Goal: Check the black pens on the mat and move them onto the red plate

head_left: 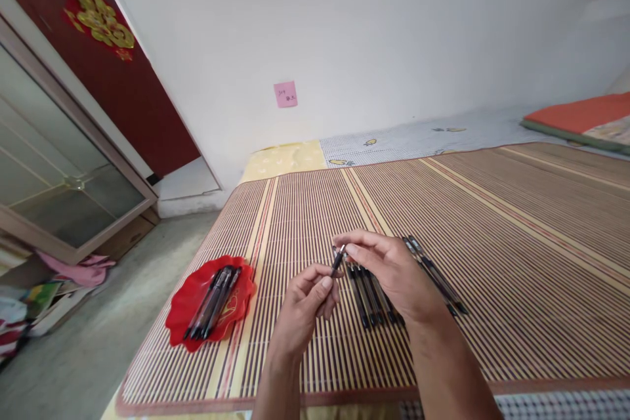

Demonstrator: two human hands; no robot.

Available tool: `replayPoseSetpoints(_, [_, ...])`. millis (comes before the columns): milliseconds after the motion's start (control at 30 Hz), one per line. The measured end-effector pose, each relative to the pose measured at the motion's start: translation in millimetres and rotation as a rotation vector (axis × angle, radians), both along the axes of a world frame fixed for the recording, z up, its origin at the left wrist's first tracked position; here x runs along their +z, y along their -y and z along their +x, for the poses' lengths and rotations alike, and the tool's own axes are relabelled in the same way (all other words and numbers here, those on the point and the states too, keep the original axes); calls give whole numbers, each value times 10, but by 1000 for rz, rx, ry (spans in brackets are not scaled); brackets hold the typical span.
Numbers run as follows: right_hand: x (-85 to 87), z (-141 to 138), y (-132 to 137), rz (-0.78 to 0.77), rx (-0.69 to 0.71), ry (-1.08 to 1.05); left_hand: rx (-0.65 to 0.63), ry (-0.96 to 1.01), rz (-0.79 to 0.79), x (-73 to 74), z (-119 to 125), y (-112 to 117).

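Observation:
My left hand (308, 298) is closed, pinching a short-looking black pen (337, 261) between thumb and fingers, its pale tip pointing up. Around that tip close the thumb and forefinger of my right hand (388, 262); its fingertips partly hide the pen's end. Several black pens (367, 295) lie side by side on the mat beneath and beside my right hand, partly covered by it. More dark pens (438, 275) rest to the right of that wrist. On the left, a red scallop-edged plate (180, 308) holds several black pens (214, 302).
A striped bamboo mat (295, 223) covers the bed. Folded orange bedding (581, 111) lies at the far right, and a pink note (285, 94) is stuck on the white wall. Left of the bed are the floor and a glass-panelled cabinet door (59, 164).

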State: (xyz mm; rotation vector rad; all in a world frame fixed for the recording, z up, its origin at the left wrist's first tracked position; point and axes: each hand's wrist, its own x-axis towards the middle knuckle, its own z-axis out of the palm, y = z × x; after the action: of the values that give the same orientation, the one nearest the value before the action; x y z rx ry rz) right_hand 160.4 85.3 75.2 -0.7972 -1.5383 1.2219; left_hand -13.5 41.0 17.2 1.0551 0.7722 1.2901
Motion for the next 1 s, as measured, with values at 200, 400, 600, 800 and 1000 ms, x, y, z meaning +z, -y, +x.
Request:
replayPoseSetpoints(200, [-20,-11,-7,36,0,-11,-8,-9,14,1,4,4])
replayPoseSetpoints(400, [-43,-9,-32,6,-45,-28,-32,-29,14,1,12,15])
replayPoseSetpoints(600, [-36,33,-13,36,-17,8,-36,-21,11,14,46,9])
replayPoseSetpoints(800, [-39,8,-34,6,-27,8,-36,-29,0,20,52,16])
replayPoseSetpoints(1000, [-70,12,-57,-37,-86,-8,-48,-35,16,21,73,17])
